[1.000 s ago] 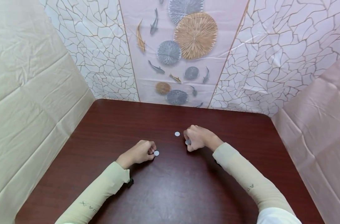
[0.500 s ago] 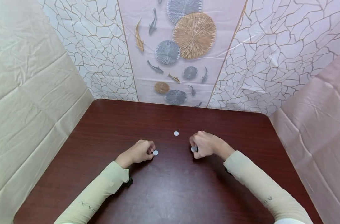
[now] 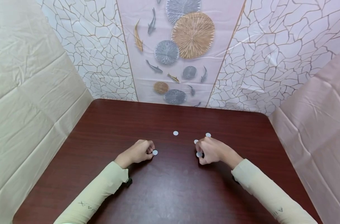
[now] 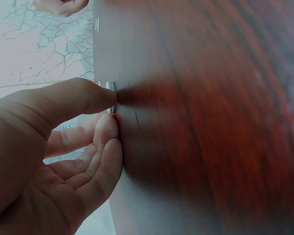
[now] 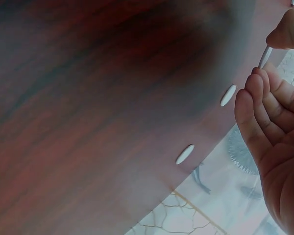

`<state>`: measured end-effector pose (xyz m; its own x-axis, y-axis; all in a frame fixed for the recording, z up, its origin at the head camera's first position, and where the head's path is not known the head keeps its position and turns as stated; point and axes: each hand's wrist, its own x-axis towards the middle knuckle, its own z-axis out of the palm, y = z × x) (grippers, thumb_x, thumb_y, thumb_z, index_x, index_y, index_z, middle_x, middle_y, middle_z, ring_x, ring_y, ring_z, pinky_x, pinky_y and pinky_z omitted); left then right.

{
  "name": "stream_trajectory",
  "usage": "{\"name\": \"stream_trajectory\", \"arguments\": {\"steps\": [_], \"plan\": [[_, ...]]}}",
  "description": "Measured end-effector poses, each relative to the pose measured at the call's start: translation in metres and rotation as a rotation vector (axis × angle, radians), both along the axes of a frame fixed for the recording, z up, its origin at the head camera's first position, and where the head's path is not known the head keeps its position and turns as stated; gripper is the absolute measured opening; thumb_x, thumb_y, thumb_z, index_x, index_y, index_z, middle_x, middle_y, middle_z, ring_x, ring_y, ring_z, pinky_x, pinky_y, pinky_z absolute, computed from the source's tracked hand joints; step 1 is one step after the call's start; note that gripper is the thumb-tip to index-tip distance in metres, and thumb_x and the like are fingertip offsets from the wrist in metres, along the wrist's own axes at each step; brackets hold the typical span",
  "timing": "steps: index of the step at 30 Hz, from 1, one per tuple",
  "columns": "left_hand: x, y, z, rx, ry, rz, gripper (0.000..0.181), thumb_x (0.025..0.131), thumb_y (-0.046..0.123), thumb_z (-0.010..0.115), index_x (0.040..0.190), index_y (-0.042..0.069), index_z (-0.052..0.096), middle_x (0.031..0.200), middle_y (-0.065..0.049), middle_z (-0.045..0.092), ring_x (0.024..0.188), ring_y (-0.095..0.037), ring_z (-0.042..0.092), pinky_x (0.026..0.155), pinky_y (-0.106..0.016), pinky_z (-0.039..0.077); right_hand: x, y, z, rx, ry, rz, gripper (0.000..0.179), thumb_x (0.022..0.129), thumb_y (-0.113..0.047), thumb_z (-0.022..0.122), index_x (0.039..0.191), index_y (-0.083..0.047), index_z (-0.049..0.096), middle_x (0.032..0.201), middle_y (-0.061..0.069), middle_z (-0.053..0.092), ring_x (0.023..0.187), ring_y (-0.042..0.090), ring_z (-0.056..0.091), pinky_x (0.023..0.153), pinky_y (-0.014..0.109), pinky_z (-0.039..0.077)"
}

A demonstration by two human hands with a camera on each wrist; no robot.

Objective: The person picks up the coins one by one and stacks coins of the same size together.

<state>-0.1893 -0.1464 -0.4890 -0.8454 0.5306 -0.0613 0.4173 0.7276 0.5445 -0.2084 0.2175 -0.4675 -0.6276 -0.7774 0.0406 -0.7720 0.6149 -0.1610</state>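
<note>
In the head view my left hand (image 3: 137, 152) rests low over the dark table, pinching a small white disc (image 3: 155, 152) at its fingertips. The left wrist view shows that disc (image 4: 111, 100) on edge-on sight between thumb (image 4: 95, 96) and fingers, close to the tabletop. My right hand (image 3: 211, 151) grips another white disc (image 3: 199, 154) by its edges. Seen from the right wrist, this disc (image 5: 265, 57) sits between thumb and fingertips. Just behind the right hand lie two more discs, a partly covered one (image 3: 196, 141) and a farther one (image 3: 208, 134).
A further white disc (image 3: 175, 133) lies flat between the hands, farther back on the reddish-brown table (image 3: 170, 186). Patterned cloth (image 3: 192, 37) hangs along the back edge, and plain pale cloth (image 3: 32, 93) borders the sides.
My right hand has moved right and toward me, carrying its disc. Two discs now show behind it that the earlier frames do not show. The left hand stays in place.
</note>
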Motion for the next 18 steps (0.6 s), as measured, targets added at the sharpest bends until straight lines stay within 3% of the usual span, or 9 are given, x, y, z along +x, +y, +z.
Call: {"name": "stream_trajectory", "arguments": {"steps": [9,18], "plan": [[0.002,0.002,0.002,-0.003,-0.032,0.016,0.016,0.094,0.005,0.075,0.109,0.003,0.07,0.101,-0.003,0.074,0.096,-0.012,0.07,0.085,-0.027,0.059,0.006,0.02,-0.008,-0.006,-0.053,-0.085,0.013,0.072,-0.019,0.076,0.08,-0.017,0.066,0.075,-0.01,0.063,0.06,-0.004,0.052,0.059,0.017,0.047],[0.002,0.001,0.002,0.008,-0.053,0.023,0.015,0.095,0.005,0.074,0.11,0.003,0.069,0.102,-0.003,0.073,0.097,-0.012,0.07,0.085,-0.028,0.059,0.006,0.036,-0.013,-0.039,-0.08,-0.107,0.011,0.073,-0.015,0.076,0.08,-0.015,0.067,0.072,-0.01,0.062,0.058,-0.004,0.049,0.057,0.017,0.045]]}}
